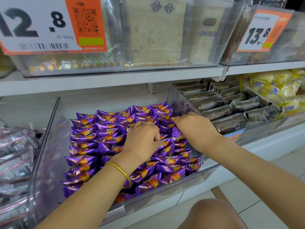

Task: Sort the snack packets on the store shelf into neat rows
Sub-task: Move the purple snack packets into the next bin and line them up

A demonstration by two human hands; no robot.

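Packets [105, 138]: purple with orange print, filling the middle bin [47, 154] on the lower shelf [272, 138]; the left rows are neat, those by the hands are tilted.
Left hand [142, 139]: on the packets mid-bin, fingers [140, 125] curled down among them, thumb against one, probably pinching it.
Right hand [196, 129]: beside the bin's right wall, fingers [177, 119] bent, tips on the packets; whether they hold one cannot be told.
Tilted packet [176, 134]: on edge between the hands.
Bangle [122, 171]: gold, on the left wrist.
Dark packs [231, 109]: in the next bin to the right.
Yellow bags [272, 86]: far right.
Grey packs [14, 154]: in the left bin.
Tags: 12.8 [41, 25] and 13.8 [260, 33], on the upper bins.
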